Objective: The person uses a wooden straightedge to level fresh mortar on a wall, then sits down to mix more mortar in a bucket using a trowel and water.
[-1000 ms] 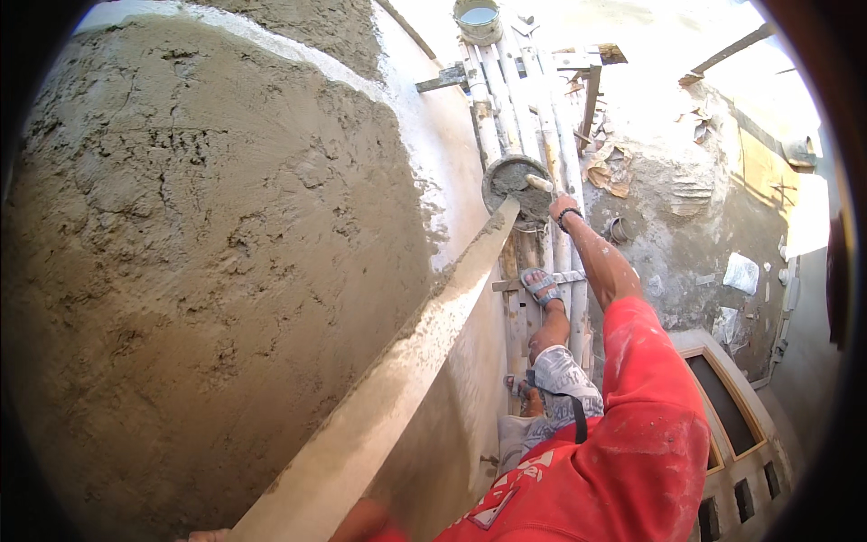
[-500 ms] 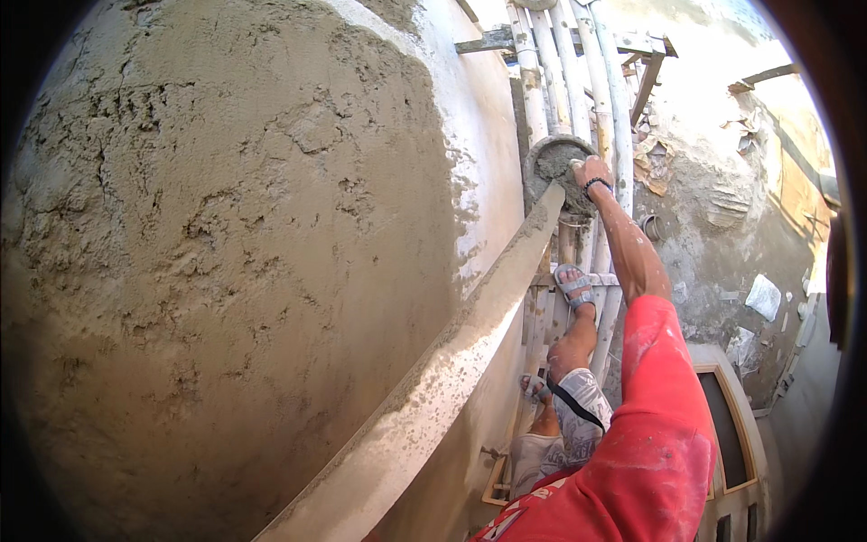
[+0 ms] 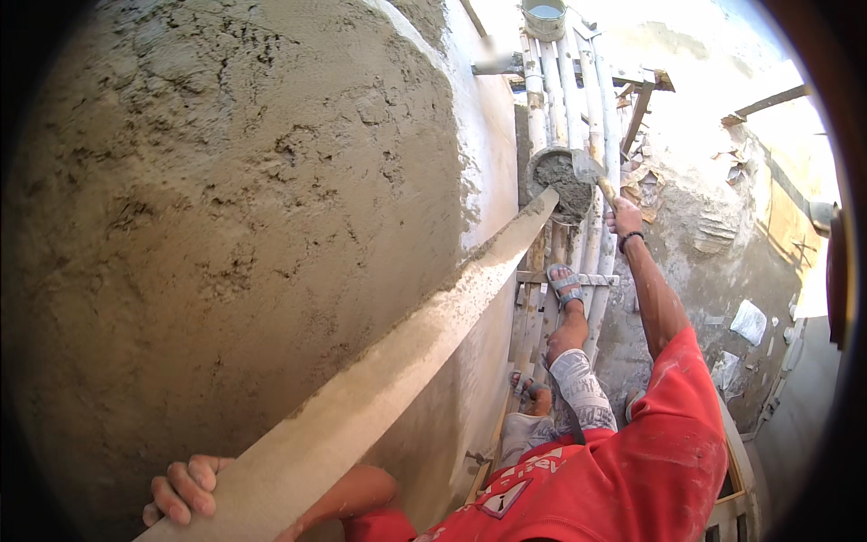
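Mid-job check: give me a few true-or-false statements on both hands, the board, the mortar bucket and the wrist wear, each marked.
1. The right hand holds a trowel by its handle. True.
2. The left hand is inside the bucket. False: it grips the near end of the board.
3. In this view, the board's far end overlaps the bucket. True.
4. The bucket holds only clear water. False: it holds grey mortar.
5. A dark bracelet circles the right wrist. True.
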The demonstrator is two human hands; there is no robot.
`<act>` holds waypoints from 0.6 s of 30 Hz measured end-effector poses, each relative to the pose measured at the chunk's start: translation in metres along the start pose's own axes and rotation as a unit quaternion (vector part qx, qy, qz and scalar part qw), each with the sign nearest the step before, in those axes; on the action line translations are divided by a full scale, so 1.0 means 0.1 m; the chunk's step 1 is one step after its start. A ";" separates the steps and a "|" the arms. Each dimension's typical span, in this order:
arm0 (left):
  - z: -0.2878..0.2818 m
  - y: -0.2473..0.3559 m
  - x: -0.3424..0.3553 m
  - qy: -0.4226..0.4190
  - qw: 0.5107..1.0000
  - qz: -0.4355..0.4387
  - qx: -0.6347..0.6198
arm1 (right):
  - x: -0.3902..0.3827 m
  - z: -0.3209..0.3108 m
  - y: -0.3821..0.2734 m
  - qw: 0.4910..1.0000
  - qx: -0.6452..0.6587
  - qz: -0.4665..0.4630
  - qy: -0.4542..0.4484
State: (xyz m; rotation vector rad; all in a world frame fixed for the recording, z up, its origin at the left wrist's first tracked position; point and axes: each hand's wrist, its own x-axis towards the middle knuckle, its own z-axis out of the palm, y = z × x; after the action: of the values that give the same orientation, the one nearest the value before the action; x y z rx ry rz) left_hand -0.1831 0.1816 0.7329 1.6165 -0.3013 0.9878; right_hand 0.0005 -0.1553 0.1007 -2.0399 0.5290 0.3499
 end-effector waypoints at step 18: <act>0.09 0.33 -0.48 0.017 0.998 0.065 0.005 | -4.20 -1.97 -2.72 0.830 0.116 -0.477 -0.265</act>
State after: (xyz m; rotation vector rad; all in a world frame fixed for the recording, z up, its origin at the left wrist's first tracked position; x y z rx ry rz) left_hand -0.2303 0.1491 0.7203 1.6030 -0.3824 1.1147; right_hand -0.2203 -0.1119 0.5888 -1.6159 -0.7584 0.1975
